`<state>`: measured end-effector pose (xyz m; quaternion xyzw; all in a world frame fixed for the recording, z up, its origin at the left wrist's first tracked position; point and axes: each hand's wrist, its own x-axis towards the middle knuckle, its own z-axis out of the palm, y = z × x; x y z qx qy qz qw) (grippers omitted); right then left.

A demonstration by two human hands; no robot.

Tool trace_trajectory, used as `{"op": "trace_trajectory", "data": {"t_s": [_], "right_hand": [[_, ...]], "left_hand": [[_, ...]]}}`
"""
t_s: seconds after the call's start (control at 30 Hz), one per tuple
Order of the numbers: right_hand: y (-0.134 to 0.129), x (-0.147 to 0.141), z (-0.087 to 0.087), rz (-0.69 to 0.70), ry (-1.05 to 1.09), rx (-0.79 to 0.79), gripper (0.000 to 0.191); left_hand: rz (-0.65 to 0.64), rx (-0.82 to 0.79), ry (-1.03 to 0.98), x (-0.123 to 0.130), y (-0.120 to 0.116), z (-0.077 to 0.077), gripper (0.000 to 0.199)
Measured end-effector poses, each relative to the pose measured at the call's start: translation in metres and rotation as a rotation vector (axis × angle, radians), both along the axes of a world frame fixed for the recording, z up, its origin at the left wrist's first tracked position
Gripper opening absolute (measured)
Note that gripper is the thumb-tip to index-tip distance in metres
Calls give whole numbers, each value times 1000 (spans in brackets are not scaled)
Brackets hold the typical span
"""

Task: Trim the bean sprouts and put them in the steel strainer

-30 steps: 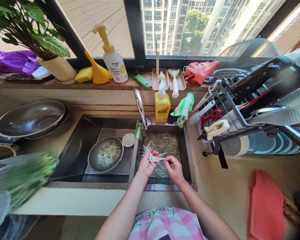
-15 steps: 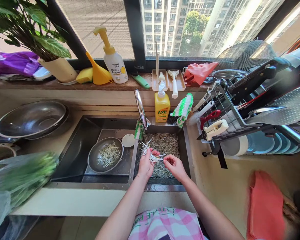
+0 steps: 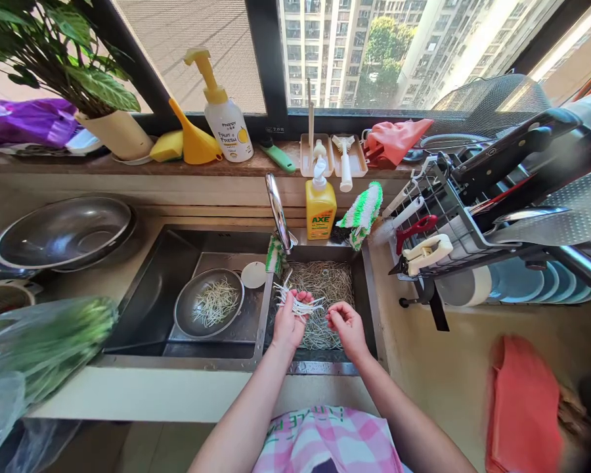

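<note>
My left hand (image 3: 290,320) holds a bunch of thin white sprouts (image 3: 303,307) above the right sink basin (image 3: 368,282). Just right of the bunch is my right hand (image 3: 345,328), its thumb and fingers pinched together; whatever is between the fingertips is too small to make out. Under both hands, a mass of tangled sprouts (image 3: 328,279) fills the right basin. A grey metal pan (image 3: 182,314) with a smaller heap of sprouts (image 3: 217,302) sits in the left basin, beside a small pale round dish (image 3: 253,275).
The faucet (image 3: 278,213) rises behind the basins, near a yellow soap bottle (image 3: 321,213) and a green-white cloth (image 3: 362,213). A utensil rack (image 3: 453,217) stands at right. Large pans (image 3: 64,233) and bagged greens (image 3: 59,348) lie at left.
My right hand has moved slightly right, away from the sprout ends in my left hand. The left hand keeps its hold on the bunch.
</note>
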<state>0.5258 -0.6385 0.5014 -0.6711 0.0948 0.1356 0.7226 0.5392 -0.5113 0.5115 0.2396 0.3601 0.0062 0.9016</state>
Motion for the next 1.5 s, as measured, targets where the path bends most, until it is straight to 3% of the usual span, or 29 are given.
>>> {"op": "trace_trajectory", "data": {"t_s": [0.07, 0.2, 0.37, 0.63, 0.97, 1.23, 1.37, 1.5], "right_hand": [[4, -5, 1, 90, 20, 40, 10], [18, -14, 0, 187, -81, -32, 13], [29, -16, -2, 175, -143, -125, 13], [34, -19, -7, 40, -132, -251, 8], [30, -13, -6, 66, -68, -129, 13], [19, -19, 3, 156, 146, 124, 20], [14, -14, 8, 95, 216, 288, 20], [7, 2, 15, 115, 442, 438, 19]], "left_hand": [[21, -34, -15, 1, 2, 1, 8], [25, -39, -49, 0, -2, 3, 9], [8, -54, -70, -4, -9, 3, 11], [-22, -225, -64, -5, -7, -2, 12], [-53, -269, -88, -7, -4, -4, 13], [3, -328, -18, -1, 8, -10, 17], [-112, -268, 4, -5, 3, -16, 11], [-273, -80, -43, -13, -2, -16, 15]]}}
